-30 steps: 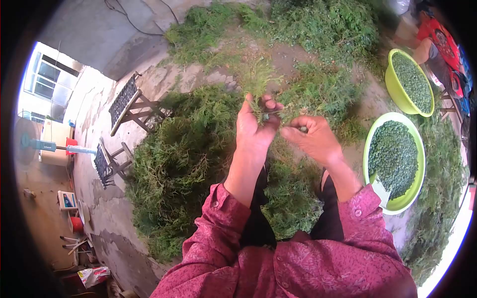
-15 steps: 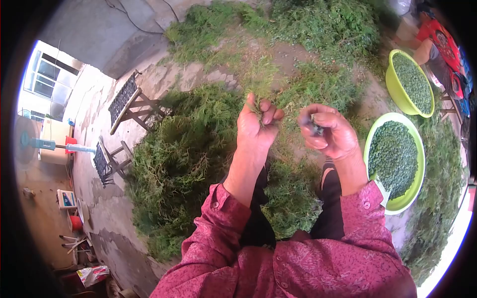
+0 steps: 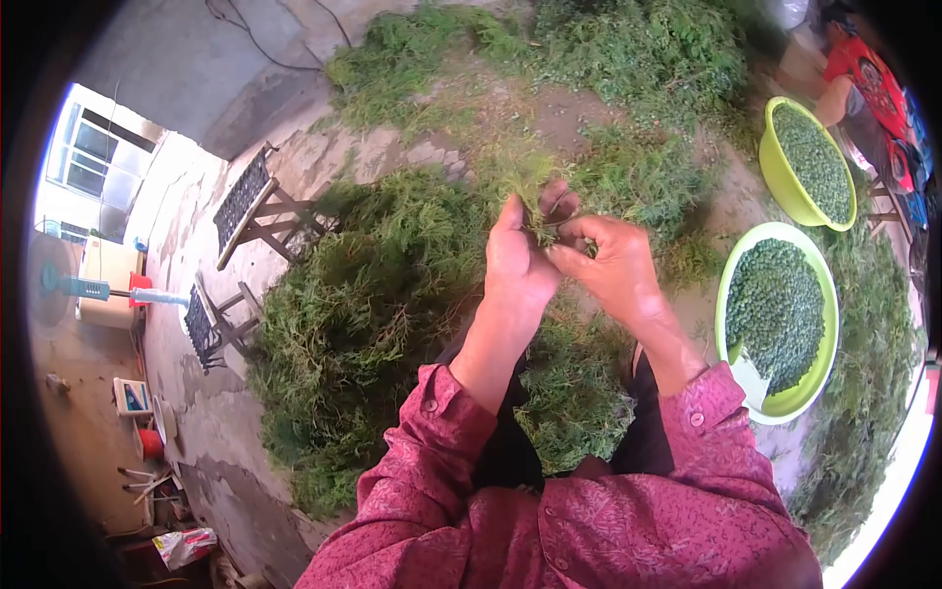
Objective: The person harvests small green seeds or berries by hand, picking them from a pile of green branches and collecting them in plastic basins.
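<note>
My left hand [image 3: 517, 257] is closed around a feathery evergreen sprig [image 3: 530, 182], whose green tip sticks up past the thumb. Close against it, my right hand [image 3: 616, 267] has its fingertips pinched at the lower part of the same sprig. Whatever else lies inside the curled right fingers is hidden. Beneath both hands, more cut evergreen branches [image 3: 574, 393] lie between my legs. To the right stands a lime-green tub [image 3: 832, 304] heaped with small green cones or berries [image 3: 780, 294], and a pale scoop-like piece [image 3: 751, 378] rests at its near edge.
A second green tub [image 3: 780, 177] holds more of the same, beside a person in red [image 3: 868, 83]. A large branch pile [image 3: 343, 344] lies at left, another pile [image 3: 648, 59] ahead. Two small stools, one farther [image 3: 257, 208] and one nearer [image 3: 221, 319], and a fan [image 3: 83, 285] stand at left.
My right hand has moved left and inward from beside the tub to meet the sprig in my left hand. The left hand has shifted slightly right, and the sprig shows more fully.
</note>
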Tool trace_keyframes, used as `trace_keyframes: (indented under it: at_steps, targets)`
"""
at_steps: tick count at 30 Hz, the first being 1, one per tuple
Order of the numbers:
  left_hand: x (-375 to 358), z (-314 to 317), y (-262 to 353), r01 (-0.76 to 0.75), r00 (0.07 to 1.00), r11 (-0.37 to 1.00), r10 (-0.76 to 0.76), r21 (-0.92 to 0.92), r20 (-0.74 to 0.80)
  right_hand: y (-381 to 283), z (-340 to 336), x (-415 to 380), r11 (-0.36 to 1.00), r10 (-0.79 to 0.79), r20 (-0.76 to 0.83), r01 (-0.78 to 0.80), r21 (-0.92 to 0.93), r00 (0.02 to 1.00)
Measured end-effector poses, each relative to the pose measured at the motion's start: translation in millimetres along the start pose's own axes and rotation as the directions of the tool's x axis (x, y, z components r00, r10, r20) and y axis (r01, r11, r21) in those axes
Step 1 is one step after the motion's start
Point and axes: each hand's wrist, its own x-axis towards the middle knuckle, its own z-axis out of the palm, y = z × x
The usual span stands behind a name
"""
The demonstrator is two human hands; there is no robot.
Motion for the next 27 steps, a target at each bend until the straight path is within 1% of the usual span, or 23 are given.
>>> trace_keyframes:
  at_steps: [1,3,4,5,7,8,10,13,14,16,17,18,19,20,21,22,23,25,26,27]
  targets:
    - [-2,3,-3,0.001,1.000,1.000,-0.001,0.000,-0.001,2,2,0,0.999,0.037,0.006,-0.037,-0.013,0.999]
    - [-8,9,-8,-0.035,0.998,0.997,0.038,0.074,-0.040,6,5,2,0.998,0.055,0.001,-0.055,-0.032,0.999]
    - [-10,8,-9,-0.073,0.997,0.985,0.074,0.153,-0.001,6,5,3,0.996,0.072,-0.005,-0.072,-0.050,0.997]
    - [-10,7,-9,-0.072,0.997,0.986,0.074,0.153,-0.002,6,5,4,0.996,0.073,-0.004,-0.073,-0.050,0.997]
    - [-9,5,-9,-0.033,0.999,0.996,0.031,0.087,0.022,4,5,6,0.988,0.076,-0.008,-0.076,-0.131,0.997]
    - [-8,4,-9,-0.033,0.999,0.996,0.031,0.088,0.021,4,6,7,0.989,0.076,-0.007,-0.076,-0.130,0.997]
    - [-7,3,-8,-0.001,0.999,0.999,-0.001,0.051,0.038,4,8,6,0.995,0.016,-0.022,-0.018,-0.093,1.000]
    - [-13,7,-6,0.004,1.000,0.998,-0.005,0.069,0.020,8,11,6,0.997,-0.012,-0.014,0.011,-0.070,1.000]
    - [-13,6,-6,0.003,1.000,0.998,-0.005,0.068,0.020,5,11,6,0.997,-0.012,-0.013,0.011,-0.070,1.000]
    - [-11,5,-7,-0.001,1.000,0.999,0.002,0.044,-0.006,-5,8,7,0.986,0.050,0.001,-0.049,-0.161,0.999]
    - [-10,3,-7,-0.002,1.000,0.999,0.002,0.045,-0.006,0,9,7,0.986,0.050,0.001,-0.049,-0.160,0.999]
    - [-9,2,-7,0.011,1.000,1.000,-0.011,0.007,0.002,8,10,9,0.992,0.109,0.065,-0.113,0.059,0.992]
    - [-9,1,-7,0.024,1.000,0.999,-0.023,-0.031,0.012,12,9,10,0.945,0.151,0.141,-0.185,0.271,0.979]
    - [-10,1,-6,0.024,1.000,0.999,-0.023,-0.031,0.011,14,3,11,0.945,0.151,0.141,-0.185,0.271,0.978]
    - [-12,3,-3,0.043,0.998,0.999,-0.042,0.015,-0.039,6,-6,15,0.816,0.334,0.285,-0.427,0.390,0.899]
    - [-12,4,-2,0.064,0.994,0.996,-0.058,0.060,-0.088,1,-12,16,0.618,0.466,0.443,-0.640,0.457,0.766]
    - [-13,3,-3,0.064,0.994,0.996,-0.058,0.058,-0.088,1,-13,16,0.618,0.466,0.444,-0.641,0.456,0.765]
    - [-13,0,-4,0.025,1.000,0.994,-0.024,0.110,-0.005,1,-15,15,0.405,0.459,0.522,-0.692,0.598,0.719]
    - [-11,-2,-5,0.024,1.000,0.994,-0.024,0.109,-0.004,2,-16,15,0.406,0.459,0.522,-0.692,0.597,0.719]
    - [-8,-7,-7,-0.021,1.000,0.988,0.019,0.154,0.013,4,-16,14,0.373,0.441,0.552,-0.704,0.604,0.707]
